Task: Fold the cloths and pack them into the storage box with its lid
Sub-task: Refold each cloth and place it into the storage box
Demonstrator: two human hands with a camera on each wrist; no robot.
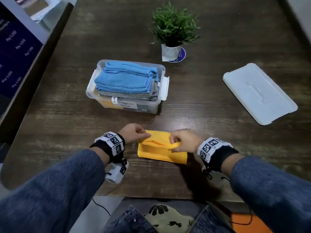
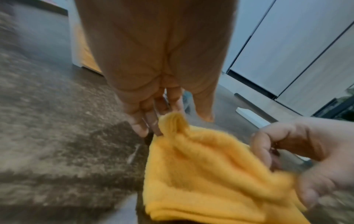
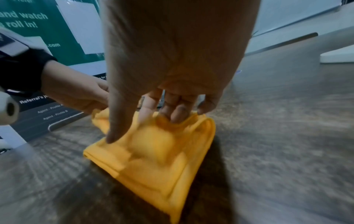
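Note:
A yellow cloth [image 1: 161,151] lies partly folded on the dark wooden table near its front edge. My left hand [image 1: 134,133] pinches the cloth's far left corner [image 2: 172,121]. At the cloth's right end my right hand [image 1: 181,140] grips the lifted upper layer, thumb under the fold. The yellow cloth [image 3: 153,151] bulges under the right fingers [image 3: 178,112]. Behind it stands the clear storage box [image 1: 157,100], stacked with folded blue cloths [image 1: 124,78] over grey ones. Its translucent lid [image 1: 259,93] lies flat at the right.
A potted green plant [image 1: 173,29] stands on a blue coaster behind the box. A dark sign board [image 1: 18,52] leans along the table's left edge. Bare wood lies between the box and the lid.

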